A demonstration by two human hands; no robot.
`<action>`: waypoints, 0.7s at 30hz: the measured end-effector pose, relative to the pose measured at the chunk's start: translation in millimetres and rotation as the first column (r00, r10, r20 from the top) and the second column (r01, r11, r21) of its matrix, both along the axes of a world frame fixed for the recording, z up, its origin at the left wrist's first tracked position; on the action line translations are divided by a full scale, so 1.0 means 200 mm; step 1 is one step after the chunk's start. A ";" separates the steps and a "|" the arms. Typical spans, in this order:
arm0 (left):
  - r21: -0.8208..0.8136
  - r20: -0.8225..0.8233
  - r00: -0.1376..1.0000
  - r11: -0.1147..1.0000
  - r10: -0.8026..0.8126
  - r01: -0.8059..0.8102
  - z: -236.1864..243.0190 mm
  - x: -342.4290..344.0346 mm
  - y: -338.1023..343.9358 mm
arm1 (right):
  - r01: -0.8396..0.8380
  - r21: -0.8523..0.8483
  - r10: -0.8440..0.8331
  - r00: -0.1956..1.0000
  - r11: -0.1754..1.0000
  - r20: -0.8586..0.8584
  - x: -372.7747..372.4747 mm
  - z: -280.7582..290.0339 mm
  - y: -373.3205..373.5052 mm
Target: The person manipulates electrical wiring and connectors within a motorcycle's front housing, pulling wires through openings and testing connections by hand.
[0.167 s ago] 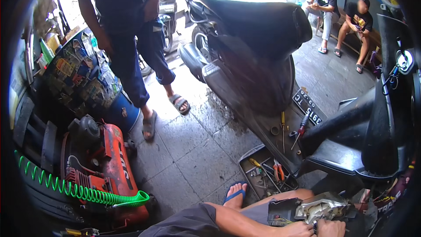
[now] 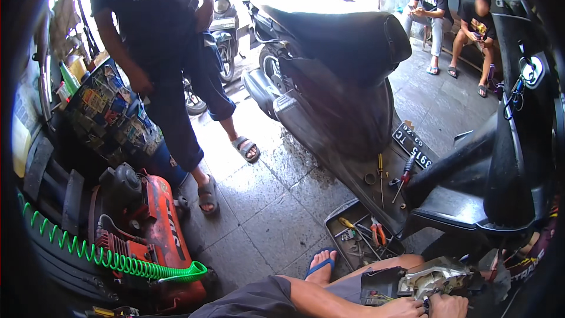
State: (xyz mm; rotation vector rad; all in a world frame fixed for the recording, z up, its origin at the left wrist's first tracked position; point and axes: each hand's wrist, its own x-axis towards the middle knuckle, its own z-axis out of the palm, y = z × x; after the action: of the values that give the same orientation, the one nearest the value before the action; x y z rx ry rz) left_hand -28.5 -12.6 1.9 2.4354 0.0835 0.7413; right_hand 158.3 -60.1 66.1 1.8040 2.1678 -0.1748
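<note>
My left hand (image 2: 405,307) and my right hand (image 2: 448,307) meet at the bottom right, fingers curled around a small black piece (image 2: 427,305) too hidden to name. They are against the underside of a silver and black housing assembly (image 2: 432,278) with wiring, which rests over my lap. Its dark boxy end (image 2: 379,280) lies to the left. Just beyond my legs is an open tray of tools (image 2: 353,235) with pliers (image 2: 376,231) and a yellow-handled screwdriver (image 2: 347,222). More screwdrivers (image 2: 403,176) lie on the footboard of a black scooter (image 2: 329,65).
A co-worker (image 2: 150,29) stands at left beside a blue drum (image 2: 170,165). A red compressor (image 2: 165,218) with a green coiled hose (image 2: 147,270) is at lower left. Two seated people (image 2: 429,0) (image 2: 478,26) are at back right. A parked motorbike (image 2: 223,29) stands in the bright doorway.
The standing person has stepped a little toward me, their sandalled feet lower in view. The view has shifted slightly. My hands remain at the same part.
</note>
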 end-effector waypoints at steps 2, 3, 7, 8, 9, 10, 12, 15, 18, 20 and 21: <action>0.052 0.013 1.000 0.998 0.024 -0.024 0.06 0.03 0.02 | 0.053 0.004 -0.053 0.999 0.999 0.008 -0.01 0.08 0.00; 0.063 -0.002 0.999 0.997 0.038 -0.038 0.10 0.01 0.05 | 0.059 0.088 -0.051 0.995 0.994 -0.090 -0.02 0.06 0.00; -0.030 -0.270 0.960 0.997 -0.070 0.065 0.12 -0.08 0.12 | 0.180 0.240 -0.113 0.956 0.954 -0.271 -0.03 0.03 -0.08; -0.061 -0.310 0.944 0.994 -0.109 0.095 0.17 -0.08 0.18 | 0.196 0.211 -0.115 0.932 0.958 -0.343 -0.02 0.07 -0.09; -0.205 -0.307 0.935 0.972 -0.178 0.117 0.23 -0.09 0.25 | 0.231 0.210 -0.131 0.906 0.950 -0.402 -0.04 0.08 -0.11; -0.277 -0.262 0.932 0.945 -0.250 0.175 0.28 -0.09 0.34 | 0.242 0.207 -0.141 0.901 0.948 -0.410 -0.04 0.10 -0.12; -0.487 -0.170 0.927 0.847 -0.333 0.215 0.29 -0.02 0.45 | 0.299 0.226 -0.178 0.881 0.927 -0.437 -0.03 0.09 -0.20; -0.205 0.027 0.977 0.955 -0.211 0.212 0.22 0.13 0.47 | 0.308 0.316 -0.167 0.901 0.897 -0.401 -0.01 0.04 -0.25; 0.023 0.038 0.992 0.992 -0.122 0.121 0.15 0.21 0.43 | 0.317 0.398 -0.142 0.901 0.861 -0.409 0.01 -0.03 -0.27; 0.073 -0.012 0.996 0.994 -0.085 0.086 0.10 0.21 0.44 | 0.301 0.420 -0.107 0.898 0.856 -0.426 0.02 -0.07 -0.26; 0.137 -0.021 0.998 0.988 -0.066 0.068 0.09 0.21 0.43 | 0.284 0.460 -0.079 0.907 0.841 -0.415 0.03 -0.10 -0.26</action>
State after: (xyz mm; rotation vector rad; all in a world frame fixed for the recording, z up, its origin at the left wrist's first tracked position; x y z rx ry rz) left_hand 13.6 74.3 20.5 2.5616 -0.0445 0.7187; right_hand 163.4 -111.5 46.4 2.4609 2.4694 0.0211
